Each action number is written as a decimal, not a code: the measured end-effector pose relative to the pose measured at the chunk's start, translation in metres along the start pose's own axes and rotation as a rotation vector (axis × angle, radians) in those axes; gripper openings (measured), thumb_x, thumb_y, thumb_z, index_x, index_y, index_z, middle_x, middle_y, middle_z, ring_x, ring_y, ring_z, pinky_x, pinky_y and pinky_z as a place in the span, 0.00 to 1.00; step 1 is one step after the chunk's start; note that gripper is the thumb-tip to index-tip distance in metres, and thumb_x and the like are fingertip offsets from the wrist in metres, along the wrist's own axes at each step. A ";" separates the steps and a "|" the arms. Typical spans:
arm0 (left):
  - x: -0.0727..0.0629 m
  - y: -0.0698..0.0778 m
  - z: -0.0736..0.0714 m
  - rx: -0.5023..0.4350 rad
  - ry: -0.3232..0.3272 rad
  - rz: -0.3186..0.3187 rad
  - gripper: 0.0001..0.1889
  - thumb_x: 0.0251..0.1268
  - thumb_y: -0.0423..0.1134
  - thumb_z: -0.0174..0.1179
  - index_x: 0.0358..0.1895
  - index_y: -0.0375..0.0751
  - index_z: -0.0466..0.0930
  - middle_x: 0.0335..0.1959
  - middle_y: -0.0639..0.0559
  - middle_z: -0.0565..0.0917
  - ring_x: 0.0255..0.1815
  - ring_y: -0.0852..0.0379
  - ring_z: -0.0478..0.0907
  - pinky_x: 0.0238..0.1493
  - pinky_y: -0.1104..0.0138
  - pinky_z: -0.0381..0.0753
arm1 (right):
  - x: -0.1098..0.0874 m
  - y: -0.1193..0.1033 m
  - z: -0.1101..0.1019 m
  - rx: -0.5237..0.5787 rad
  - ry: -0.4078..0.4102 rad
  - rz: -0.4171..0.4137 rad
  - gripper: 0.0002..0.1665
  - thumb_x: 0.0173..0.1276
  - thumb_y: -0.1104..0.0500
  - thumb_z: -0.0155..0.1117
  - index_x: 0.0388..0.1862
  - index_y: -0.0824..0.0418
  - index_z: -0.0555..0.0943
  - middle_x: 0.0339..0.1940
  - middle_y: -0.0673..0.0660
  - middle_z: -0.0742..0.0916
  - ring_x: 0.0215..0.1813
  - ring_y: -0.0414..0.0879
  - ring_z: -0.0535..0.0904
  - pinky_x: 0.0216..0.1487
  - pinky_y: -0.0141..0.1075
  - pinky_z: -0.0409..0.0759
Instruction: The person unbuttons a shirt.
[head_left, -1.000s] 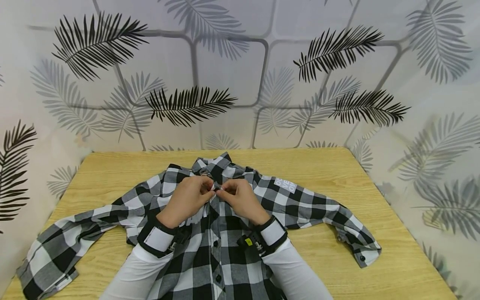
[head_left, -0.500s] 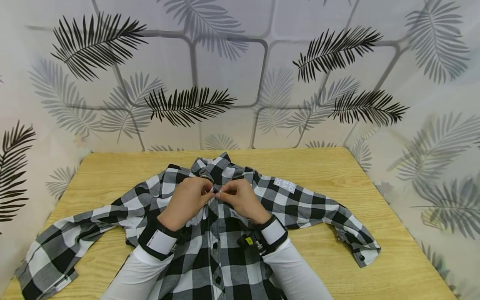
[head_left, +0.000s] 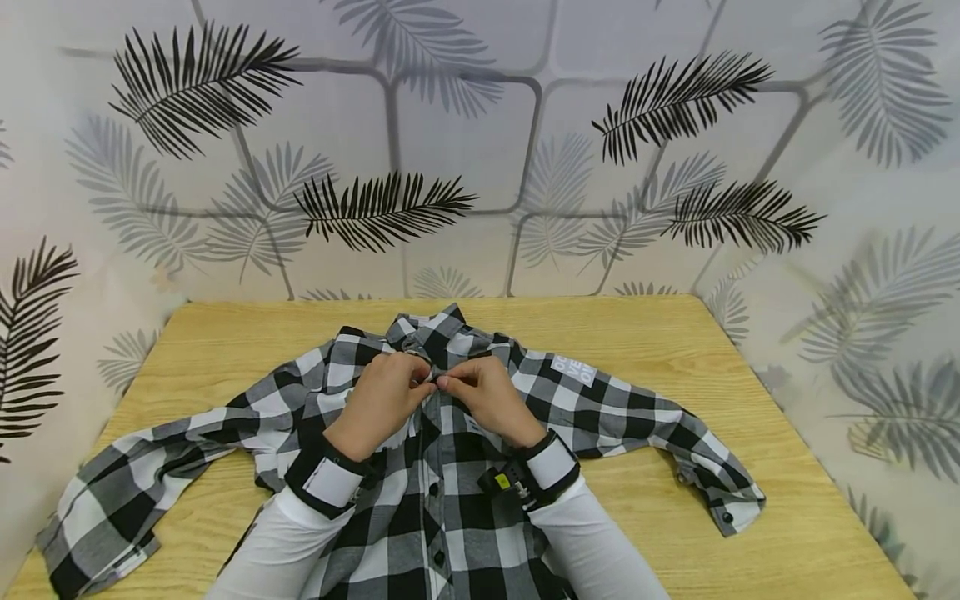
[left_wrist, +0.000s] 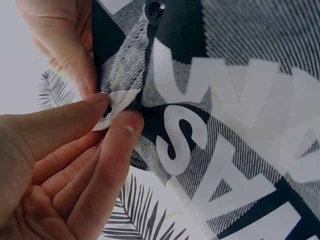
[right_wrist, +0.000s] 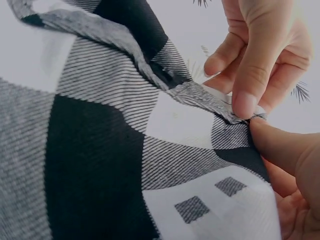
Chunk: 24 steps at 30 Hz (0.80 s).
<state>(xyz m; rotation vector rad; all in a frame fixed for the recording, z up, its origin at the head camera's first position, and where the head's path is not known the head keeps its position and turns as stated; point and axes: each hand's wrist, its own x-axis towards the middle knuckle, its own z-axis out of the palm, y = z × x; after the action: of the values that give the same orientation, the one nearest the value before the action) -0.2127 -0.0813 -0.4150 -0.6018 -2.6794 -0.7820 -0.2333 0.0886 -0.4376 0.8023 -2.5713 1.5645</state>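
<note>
A black, white and grey checked shirt (head_left: 468, 454) lies front up on the table, sleeves spread. At its upper front, just below the collar (head_left: 438, 325), both hands meet fingertip to fingertip. My left hand (head_left: 378, 400) pinches the placket edge between thumb and fingers. Opposite it, my right hand (head_left: 491, 400) pinches the same strip with thumb and forefinger. In the left wrist view, a dark button (left_wrist: 155, 10) shows above the pinched fold (left_wrist: 120, 100). The right wrist view shows the placket (right_wrist: 205, 95) raised between the fingertips. Fingers partly hide the pinched spot.
The wooden table (head_left: 600, 325) reaches back to a leaf-patterned backdrop (head_left: 465, 167). One sleeve (head_left: 142, 475) stretches to the left edge, the other (head_left: 675, 433) to the right. More buttons (head_left: 438, 558) run down the front.
Both hands stay at the placket below the collar, with only small shifts of the fingers. The head view has moved slightly.
</note>
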 end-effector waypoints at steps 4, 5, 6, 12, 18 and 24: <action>0.000 0.001 0.001 -0.007 0.017 -0.001 0.01 0.51 0.34 0.64 0.28 0.42 0.82 0.22 0.55 0.79 0.20 0.63 0.73 0.22 0.70 0.71 | -0.002 -0.001 -0.002 0.007 -0.008 0.012 0.10 0.64 0.57 0.56 0.30 0.58 0.84 0.12 0.53 0.73 0.14 0.44 0.63 0.17 0.32 0.61; 0.000 0.001 0.001 -0.011 0.020 -0.001 0.01 0.51 0.34 0.64 0.28 0.42 0.82 0.22 0.55 0.79 0.20 0.63 0.72 0.22 0.70 0.71 | -0.002 -0.001 -0.002 0.006 -0.011 0.010 0.10 0.64 0.57 0.56 0.31 0.58 0.84 0.14 0.52 0.75 0.15 0.44 0.65 0.18 0.32 0.63; -0.001 0.001 0.001 -0.016 0.021 0.000 0.01 0.51 0.34 0.64 0.27 0.42 0.82 0.21 0.56 0.78 0.19 0.63 0.72 0.21 0.70 0.71 | -0.003 -0.001 -0.002 0.003 -0.013 0.008 0.09 0.64 0.58 0.57 0.32 0.58 0.84 0.17 0.51 0.78 0.17 0.43 0.68 0.19 0.32 0.65; -0.002 -0.001 0.003 -0.001 0.036 0.001 0.06 0.51 0.33 0.64 0.22 0.45 0.78 0.17 0.59 0.73 0.17 0.64 0.68 0.19 0.70 0.67 | -0.003 0.000 0.000 -0.029 -0.021 -0.042 0.07 0.62 0.60 0.59 0.33 0.60 0.83 0.31 0.50 0.84 0.30 0.39 0.78 0.30 0.32 0.75; -0.004 -0.002 0.002 0.103 0.067 -0.041 0.08 0.52 0.35 0.62 0.20 0.49 0.74 0.14 0.59 0.70 0.13 0.62 0.65 0.13 0.68 0.63 | 0.000 0.000 0.003 -0.047 -0.017 -0.057 0.07 0.61 0.59 0.60 0.32 0.61 0.82 0.30 0.52 0.84 0.30 0.41 0.79 0.30 0.33 0.76; -0.004 -0.002 0.001 0.115 0.057 -0.051 0.09 0.55 0.35 0.58 0.22 0.48 0.69 0.13 0.57 0.67 0.10 0.61 0.62 0.09 0.67 0.59 | 0.000 -0.002 0.003 -0.062 -0.029 -0.023 0.07 0.62 0.59 0.59 0.33 0.60 0.82 0.31 0.50 0.83 0.31 0.39 0.79 0.31 0.32 0.76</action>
<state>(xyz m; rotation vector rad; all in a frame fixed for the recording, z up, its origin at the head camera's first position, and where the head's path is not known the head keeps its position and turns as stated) -0.2099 -0.0834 -0.4185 -0.4778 -2.6750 -0.6419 -0.2319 0.0853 -0.4372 0.8528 -2.6068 1.4692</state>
